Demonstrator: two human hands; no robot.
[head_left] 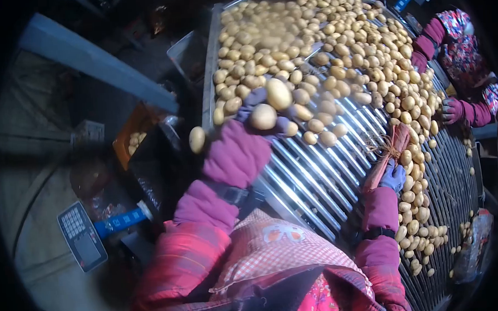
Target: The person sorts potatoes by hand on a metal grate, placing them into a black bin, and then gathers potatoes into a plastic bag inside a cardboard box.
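My left hand (260,111), in a purple glove, is closed around potatoes (263,116) at the left part of the metal roller table (311,180). A larger potato (279,94) rests against its fingers. Another potato (197,139) is at the table's left edge, apart from the hand. My right hand (393,177), also gloved, grips a reddish bundle (390,152) with loose strands at its middle, above the rollers. Right beside this hand runs a line of potatoes (409,196). The palm sides of both hands are hidden.
Many potatoes (355,37) cover the far part of the table. A co-worker (464,62) reaches in from the right edge. At the left are a grey post (97,62), a scale display (82,236) and an orange-lined container (127,139) holding potatoes. A plastic bag (473,246) lies lower right.
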